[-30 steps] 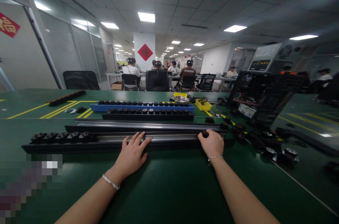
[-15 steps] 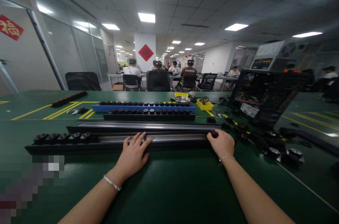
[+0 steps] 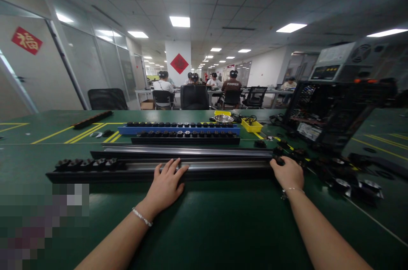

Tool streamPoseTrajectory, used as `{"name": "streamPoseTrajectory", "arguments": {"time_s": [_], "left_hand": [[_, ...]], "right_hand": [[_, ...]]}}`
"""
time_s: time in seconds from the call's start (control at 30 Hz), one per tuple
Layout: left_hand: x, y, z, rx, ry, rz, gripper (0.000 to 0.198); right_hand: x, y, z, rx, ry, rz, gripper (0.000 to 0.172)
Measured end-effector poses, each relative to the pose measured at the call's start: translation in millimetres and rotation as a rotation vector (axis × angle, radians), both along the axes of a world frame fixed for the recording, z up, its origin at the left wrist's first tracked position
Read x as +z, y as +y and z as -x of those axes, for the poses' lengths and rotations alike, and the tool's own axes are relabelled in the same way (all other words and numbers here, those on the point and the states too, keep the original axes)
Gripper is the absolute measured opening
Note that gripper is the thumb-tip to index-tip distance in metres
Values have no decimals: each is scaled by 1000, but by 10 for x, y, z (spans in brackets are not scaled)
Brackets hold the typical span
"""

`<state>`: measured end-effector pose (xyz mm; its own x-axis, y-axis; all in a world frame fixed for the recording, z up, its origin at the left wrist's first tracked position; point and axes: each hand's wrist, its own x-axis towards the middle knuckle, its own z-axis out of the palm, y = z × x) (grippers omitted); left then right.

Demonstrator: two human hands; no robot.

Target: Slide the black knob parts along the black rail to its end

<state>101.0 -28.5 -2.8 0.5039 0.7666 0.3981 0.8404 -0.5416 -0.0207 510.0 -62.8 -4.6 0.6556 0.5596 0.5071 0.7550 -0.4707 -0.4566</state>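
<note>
A long black rail (image 3: 223, 171) with a shiny metal channel lies across the table before me. Several small black modules (image 3: 87, 164) sit in its left part. My left hand (image 3: 166, 184) rests on the middle of this rail, fingers spread and holding nothing. At the rail's right end, my right hand (image 3: 290, 173) pinches a small black part (image 3: 280, 161), mostly covered by the fingers. Just behind lies a second black rail (image 3: 188, 151), its channel bare.
Farther back are a blue rail (image 3: 127, 131) and a shorter black rail (image 3: 159, 140), both filled with modules. Loose black modules (image 3: 341, 186) are scattered on the right, near an open computer case (image 3: 310, 112). A yellow bin (image 3: 251, 126) and metal dish (image 3: 223, 119) stand behind.
My right hand has moved right along the rail, with the small black part still between its fingers. My left hand stays on the rail. The whole view has shifted slightly.
</note>
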Motion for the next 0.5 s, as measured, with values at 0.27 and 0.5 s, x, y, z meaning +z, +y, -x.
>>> {"name": "streamPoseTrajectory", "arguments": {"time_s": [0.27, 0.5], "left_hand": [[-8, 1, -1, 0, 3, -11, 53], [8, -4, 0, -4, -1, -1, 51]], "right_hand": [[15, -25, -148, -80, 140, 11, 46], [16, -46, -238, -127, 227, -36, 47]]}}
